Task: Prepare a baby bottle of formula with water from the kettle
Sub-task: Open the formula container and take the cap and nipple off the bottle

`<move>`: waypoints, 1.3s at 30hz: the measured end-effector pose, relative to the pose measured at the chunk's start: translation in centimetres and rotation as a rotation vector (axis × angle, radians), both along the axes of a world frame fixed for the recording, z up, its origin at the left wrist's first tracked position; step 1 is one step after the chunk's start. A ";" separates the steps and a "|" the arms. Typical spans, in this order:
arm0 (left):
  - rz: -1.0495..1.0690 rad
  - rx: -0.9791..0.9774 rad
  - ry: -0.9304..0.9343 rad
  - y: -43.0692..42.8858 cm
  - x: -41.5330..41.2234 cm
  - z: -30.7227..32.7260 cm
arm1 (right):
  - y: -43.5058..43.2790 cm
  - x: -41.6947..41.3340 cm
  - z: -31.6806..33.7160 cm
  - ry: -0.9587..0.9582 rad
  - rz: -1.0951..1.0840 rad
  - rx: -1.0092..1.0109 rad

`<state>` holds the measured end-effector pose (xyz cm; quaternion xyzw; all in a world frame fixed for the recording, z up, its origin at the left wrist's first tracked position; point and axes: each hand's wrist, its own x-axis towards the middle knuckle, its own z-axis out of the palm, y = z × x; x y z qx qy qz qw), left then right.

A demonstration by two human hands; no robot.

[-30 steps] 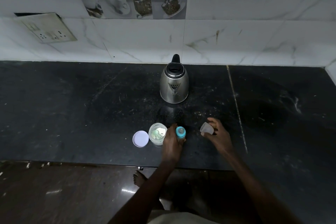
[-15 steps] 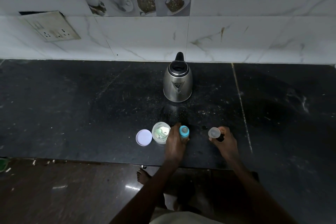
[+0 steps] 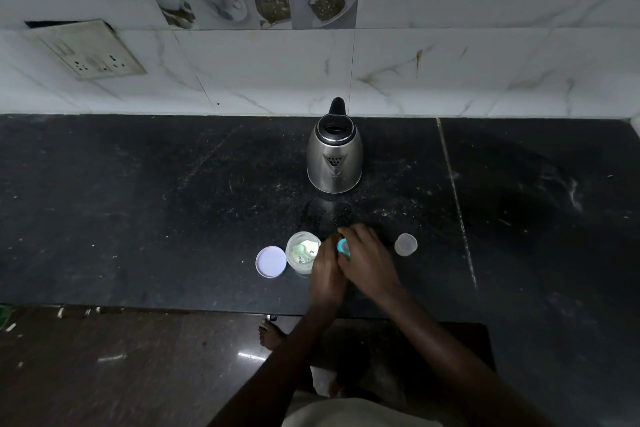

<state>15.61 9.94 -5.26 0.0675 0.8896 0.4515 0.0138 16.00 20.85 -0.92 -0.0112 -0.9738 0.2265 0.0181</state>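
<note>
the bottle (image 3: 343, 248) is at the front of the dark table (image 3: 138, 218), mostly hidden by both hands. the left hand (image 3: 325, 272) grips the bottle body, with its fingers curled round it. the right hand (image 3: 369, 262) covers the top, and its fingers (image 3: 355, 231) are curled round the teal collar (image 3: 342, 246), part of which shows between the hands. an open jar (image 3: 303, 252) of powder stands just beside the left hand, with its lid (image 3: 270, 261) lying flat to its left. a clear cap (image 3: 406, 244) lies to the right, apart from the hands. the kettle (image 3: 334, 156) stands behind them, near the wall (image 3: 450, 80).
</note>
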 end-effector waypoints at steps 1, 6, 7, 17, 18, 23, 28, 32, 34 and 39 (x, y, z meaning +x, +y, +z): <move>0.005 0.019 -0.019 -0.1 0.0 -0.1 | -0.2 -0.3 0.0 -0.024 -0.020 0.058; 0.016 0.071 -0.058 -0.1 0.1 -0.1 | 0.4 -1.3 -0.4 -0.046 0.060 0.135; 0.019 0.088 -0.055 -0.1 0.2 0.0 | 0.9 -1.5 -0.4 -0.045 0.142 0.107; 0.011 0.066 -0.141 -0.1 -0.2 -0.5 | 6.9 -2.1 2.2 0.019 0.009 -0.382; 0.005 0.057 -0.142 -0.1 -0.2 -0.6 | 7.3 -2.0 1.9 -0.024 -0.108 -0.425; -0.041 0.009 -0.115 -0.2 0.1 -0.7 | 8.4 -0.6 0.2 -0.160 -0.421 -0.714; -0.084 -0.034 -0.090 -0.2 0.5 -0.1 | 8.1 1.4 -0.7 -0.158 -0.282 -0.364; -0.104 -0.067 -0.074 -0.1 0.5 0.0 | 7.2 2.1 -1.7 -0.178 -0.161 -0.262; -0.117 -0.076 -0.072 0.0 0.4 0.1 | 6.9 1.9 -1.9 -0.155 -0.164 -0.243; -0.130 -0.074 -0.072 0.2 0.3 0.4 | 6.5 1.4 -2.9 -0.156 -0.075 0.007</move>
